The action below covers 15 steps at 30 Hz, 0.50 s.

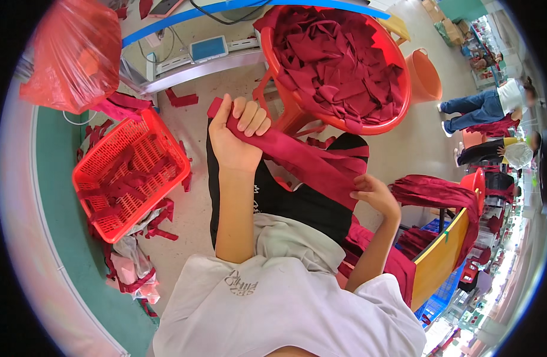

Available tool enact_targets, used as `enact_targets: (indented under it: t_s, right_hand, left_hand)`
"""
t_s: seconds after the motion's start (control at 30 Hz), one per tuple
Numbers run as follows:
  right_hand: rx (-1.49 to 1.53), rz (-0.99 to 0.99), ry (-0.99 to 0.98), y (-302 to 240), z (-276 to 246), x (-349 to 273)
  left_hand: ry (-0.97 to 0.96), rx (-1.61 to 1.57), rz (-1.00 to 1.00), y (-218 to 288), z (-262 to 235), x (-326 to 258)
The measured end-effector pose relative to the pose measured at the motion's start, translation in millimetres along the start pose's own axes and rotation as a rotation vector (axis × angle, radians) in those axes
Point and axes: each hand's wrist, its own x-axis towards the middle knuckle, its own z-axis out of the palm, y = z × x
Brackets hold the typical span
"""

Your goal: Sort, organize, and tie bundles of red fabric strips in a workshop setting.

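Workshop floor [404, 149], red plastic bag [74, 53] upper-left

A garment workshop floor: a round red tub [398, 89] heaped with maroon fabric pieces [339, 59], a red plastic basket [130, 172] of offcuts, scraps strewn on the floor [190, 220], other workers [482, 110] seated nearby.

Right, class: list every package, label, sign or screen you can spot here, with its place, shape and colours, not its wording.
Small screen device: top centre on the grey bench, rectangular, white frame, pale blue display.
Red plastic bag: top left, bulging, translucent red.
Cardboard boxes: top right on the floor, brown, blurred.
Shirt print: on the person's white shirt, small, grey.
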Motion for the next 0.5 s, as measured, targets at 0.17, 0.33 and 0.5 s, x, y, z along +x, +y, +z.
enact_targets:
  t_s: [0.17,0.33,0.5]
  right_hand:
    - [0.036,-0.279,0.287,-38.8,-38.4,19.0]
    - [0.218,-0.582,0.402,-81.8,-33.7,81.3]
    - [0.062,-0.343,0.475,-110.8,-30.6,184.7]
  left_hand:
    - [-0.051,0.062,-0.03,3.5,6.7,-4.3]
    - [-0.037,0.101,-0.031,-0.5,11.0,-5.4]
    - [-0.017,0.123,-0.015,-2.2,10.6,-7.5]
